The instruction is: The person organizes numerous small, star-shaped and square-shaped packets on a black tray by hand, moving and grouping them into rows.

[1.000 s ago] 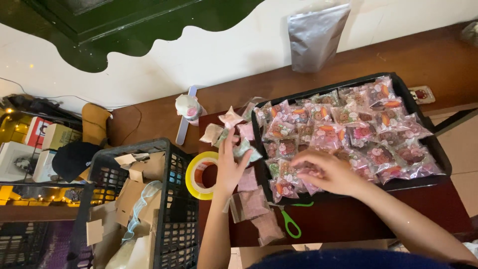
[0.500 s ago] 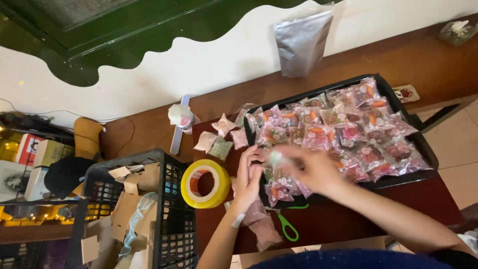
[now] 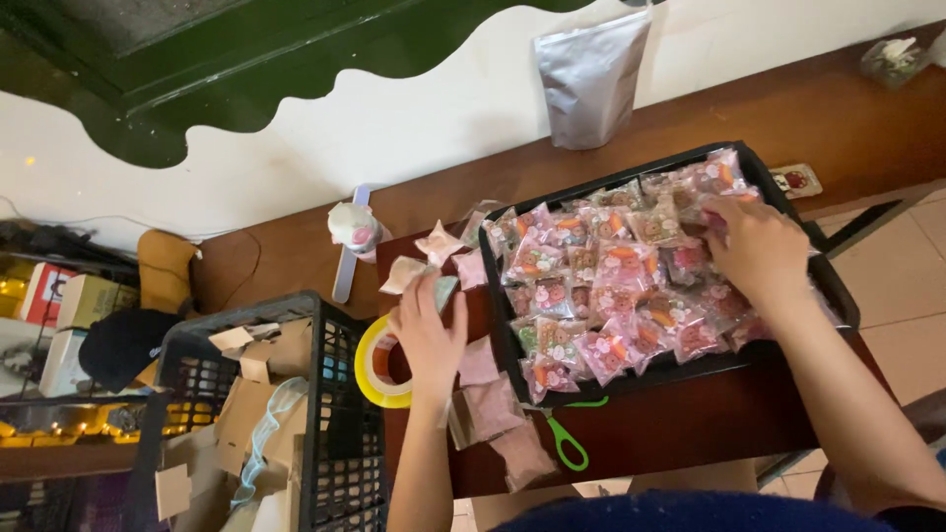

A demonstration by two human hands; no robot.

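Two hands, right hand (image 3: 757, 248) fingers clenched on packets (image 3: 601, 286) in tray (image 3: 838, 296), left hand (image 3: 430, 330) flat, released

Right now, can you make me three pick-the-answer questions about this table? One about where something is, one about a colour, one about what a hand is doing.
1. Where is the silver pouch?
A. leaning on the white wall
B. inside the black crate
C. on the tray

2. What colour is the tape roll?
A. blue
B. yellow
C. red

3. What is the right hand doing?
A. holding the scissors
B. lifting the tape roll
C. resting on the wrapped sweets in the black tray

Answers: 1 A, it stands against the wall behind the table. 2 B, its ring looks yellow beside the left hand. 3 C, its fingers lie on the packets; the green-handled scissors lie untouched.
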